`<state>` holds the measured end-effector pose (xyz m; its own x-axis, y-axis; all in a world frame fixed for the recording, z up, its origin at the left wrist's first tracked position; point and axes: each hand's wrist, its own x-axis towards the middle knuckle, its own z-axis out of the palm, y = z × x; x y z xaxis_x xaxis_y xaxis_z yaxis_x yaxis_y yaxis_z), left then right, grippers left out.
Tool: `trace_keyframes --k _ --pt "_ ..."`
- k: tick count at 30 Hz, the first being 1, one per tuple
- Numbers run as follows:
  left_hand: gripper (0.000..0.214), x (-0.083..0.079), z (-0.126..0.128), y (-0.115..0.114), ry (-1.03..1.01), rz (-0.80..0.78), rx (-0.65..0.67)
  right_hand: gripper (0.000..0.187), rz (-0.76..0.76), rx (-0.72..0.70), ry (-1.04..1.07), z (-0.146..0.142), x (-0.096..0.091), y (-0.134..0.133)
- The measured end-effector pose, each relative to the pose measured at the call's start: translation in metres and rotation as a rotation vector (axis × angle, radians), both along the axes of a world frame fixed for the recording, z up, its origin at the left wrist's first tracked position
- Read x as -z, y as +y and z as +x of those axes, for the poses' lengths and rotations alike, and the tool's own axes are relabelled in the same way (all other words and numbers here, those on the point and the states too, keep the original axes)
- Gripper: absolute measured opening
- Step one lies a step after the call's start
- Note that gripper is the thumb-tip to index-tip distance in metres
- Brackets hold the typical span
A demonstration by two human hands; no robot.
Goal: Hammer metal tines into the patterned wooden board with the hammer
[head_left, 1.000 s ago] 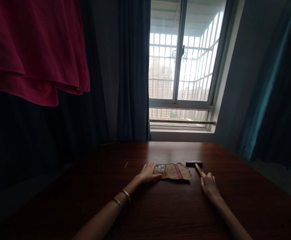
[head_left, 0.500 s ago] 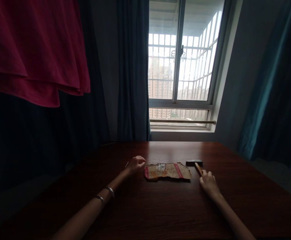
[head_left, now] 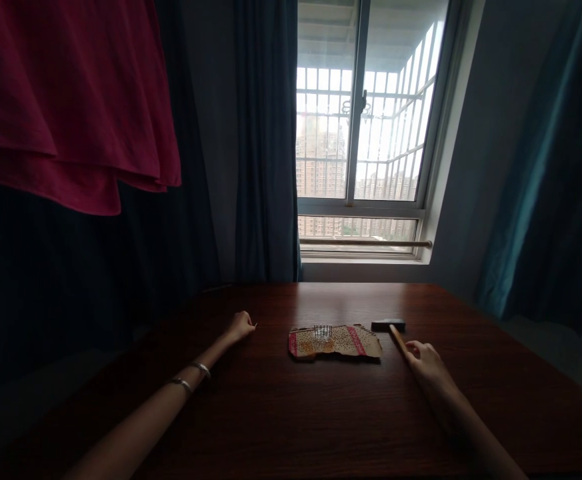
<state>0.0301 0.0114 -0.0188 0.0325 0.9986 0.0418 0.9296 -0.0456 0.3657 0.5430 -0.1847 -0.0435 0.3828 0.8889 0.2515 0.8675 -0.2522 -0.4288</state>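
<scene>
1. I judge the step in hand to be taking up a single loose nail [head_left: 255, 327]: the left hand [head_left: 241, 325] is low over the surface [head_left: 315, 413], left of the cardboard [head_left: 341, 343] and well apart from it.
2. The left fingers look pinched on that thin nail; I cannot tell whether its tip touches the surface.
3. The cardboard, my landmark, lies flat, with a row of nails [head_left: 323, 331] standing upright on it, nearer its far edge and left of its middle.
4. The hammer [head_left: 389, 325] lies just right of the cardboard, its head by the far right corner, its handle slanting towards me.
5. The right hand [head_left: 427, 363] is at that handle, right of the cardboard, fingers loosely curled; I cannot tell how firmly they grip, if at all.
6. From here, I judge that any move calls for a steady pinch on the left and a path that spares the standing row.
7. I can read no brand, label or writing; the cardboard's red bands [head_left: 357, 341] are too small to make out.
</scene>
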Motion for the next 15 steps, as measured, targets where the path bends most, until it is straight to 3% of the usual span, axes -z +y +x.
trace_keyframes --k 7,15 --pt "0.011 0.012 0.0 0.01 0.062 -0.001 -0.018 0.033 0.141 -0.152 0.225 -0.012 -0.026 -0.012" --pt "0.015 0.004 0.008 0.001 0.17 -0.003 0.051 0.028 0.237 -0.303 0.307 -0.057 -0.052 -0.02"
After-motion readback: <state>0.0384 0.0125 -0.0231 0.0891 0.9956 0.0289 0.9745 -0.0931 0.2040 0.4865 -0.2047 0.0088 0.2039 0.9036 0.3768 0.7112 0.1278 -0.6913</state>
